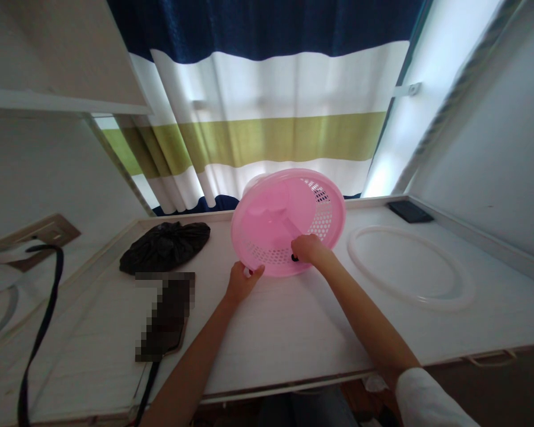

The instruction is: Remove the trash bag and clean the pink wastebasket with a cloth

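A round pink plastic basket with perforated sides is tilted on the white desk, its open side facing me. My left hand is closed on the basket's lower left rim, thumb on the near side. Inside the basket's lower right part, my right hand is closed around a tool with a black end showing below the fist. A pale, slim part seems to extend from the fist up and left across the basket; its kind cannot be made out.
A white ring-shaped rim lies on the desk to the right, with a flat black object behind it. On the left are a black plastic bag, a blurred-out phone and a dark cable. A striped curtain hangs behind.
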`<state>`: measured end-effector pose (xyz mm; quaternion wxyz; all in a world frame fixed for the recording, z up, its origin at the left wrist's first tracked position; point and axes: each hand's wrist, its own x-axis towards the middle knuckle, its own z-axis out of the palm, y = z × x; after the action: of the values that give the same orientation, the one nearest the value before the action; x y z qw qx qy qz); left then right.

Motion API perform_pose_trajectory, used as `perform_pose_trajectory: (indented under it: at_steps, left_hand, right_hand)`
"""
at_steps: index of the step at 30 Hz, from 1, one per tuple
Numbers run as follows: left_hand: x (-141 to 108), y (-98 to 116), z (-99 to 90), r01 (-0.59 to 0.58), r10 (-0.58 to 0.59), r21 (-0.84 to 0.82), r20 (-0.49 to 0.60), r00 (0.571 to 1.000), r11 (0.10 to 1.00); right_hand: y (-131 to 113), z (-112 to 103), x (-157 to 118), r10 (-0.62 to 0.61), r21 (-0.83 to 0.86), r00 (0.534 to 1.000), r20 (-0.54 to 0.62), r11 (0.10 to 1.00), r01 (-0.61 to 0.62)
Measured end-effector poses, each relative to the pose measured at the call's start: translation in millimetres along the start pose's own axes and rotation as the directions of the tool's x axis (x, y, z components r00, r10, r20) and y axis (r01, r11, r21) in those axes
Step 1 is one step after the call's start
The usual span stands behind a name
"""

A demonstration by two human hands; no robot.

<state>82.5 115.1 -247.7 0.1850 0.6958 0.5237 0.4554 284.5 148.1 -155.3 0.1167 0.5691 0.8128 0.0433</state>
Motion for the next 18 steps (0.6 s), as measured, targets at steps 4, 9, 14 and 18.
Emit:
perform_pose_trajectory:
  at_steps: [4, 9, 14, 18]
  left_hand:
    - [0, -1, 0.5, -0.010, 0.010, 0.016, -0.017, 1.000, 1.000]
    - [0, 0, 0.6, -0.009, 0.009, 0.026, -0.021, 1.000, 1.000]
    - [-1, -1, 1.3, 0.030, -0.031, -0.029, -0.044, 0.999, 0.999]
    - [0, -1, -2.2, 0.062, -0.067, -0.034, -0.180, 0.981, 0.998]
  right_hand:
    - [-3, -8, -9, -0.030, 0.017, 0.998, 0.052, 0.999, 0.029]
    - [-7, -22, -22, -0.103, 0.072, 0.980, 0.170, 0.993, 0.091]
    - [2, -31, -29, -0.146, 0.137, 0.972, 0.183, 0.983, 0.122]
    - [17, -32, -26, -0.059, 0.175, 0.998, 0.025, 0.983, 0.053]
